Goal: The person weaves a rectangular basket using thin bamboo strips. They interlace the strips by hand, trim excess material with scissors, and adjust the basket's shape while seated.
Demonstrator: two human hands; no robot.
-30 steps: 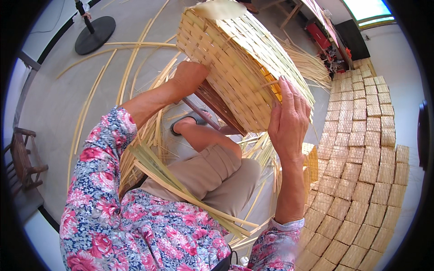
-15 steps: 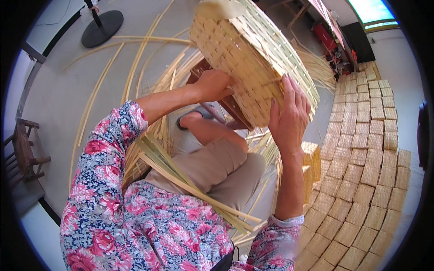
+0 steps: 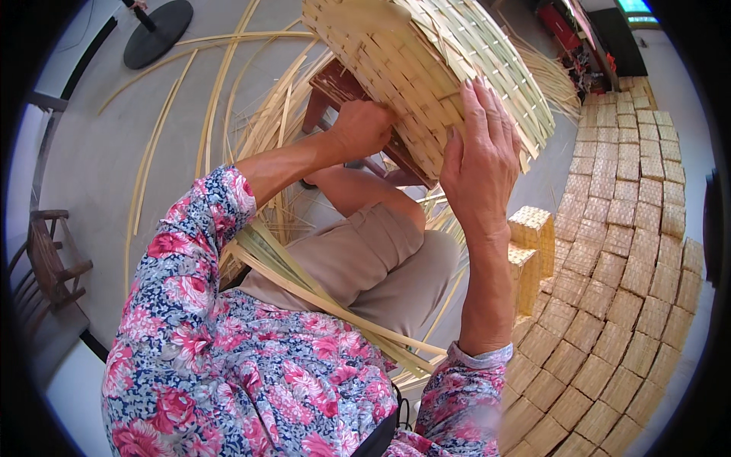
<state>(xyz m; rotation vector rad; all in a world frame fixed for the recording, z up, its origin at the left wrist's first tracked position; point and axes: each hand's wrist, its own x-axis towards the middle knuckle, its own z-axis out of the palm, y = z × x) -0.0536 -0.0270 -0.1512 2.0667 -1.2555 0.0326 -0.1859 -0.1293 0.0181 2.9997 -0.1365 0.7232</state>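
A large woven bamboo basket (image 3: 402,59) leans on a wooden stool (image 3: 327,82) in front of me. My left hand (image 3: 364,126) is closed at the basket's lower face; what its curled fingers hold, if anything, is hidden. My right hand (image 3: 481,152) lies along the basket's right part, fingers stretched out and fingertips on the weave near the slatted, paler side. Long split bamboo strips (image 3: 335,312) rest across my lap, over khaki trousers.
Loose strips (image 3: 221,84) litter the floor. Rows of small woven boxes (image 3: 609,297) cover the right side, with taller yellow woven boxes (image 3: 529,228) beside my right arm. A wooden chair (image 3: 57,259) is at left, a black round stand base (image 3: 156,34) behind, a red object (image 3: 554,24) at back right.
My left hand has moved right along the basket from its left part toward the middle. The whole scene has shifted upward in the view, the basket with it.
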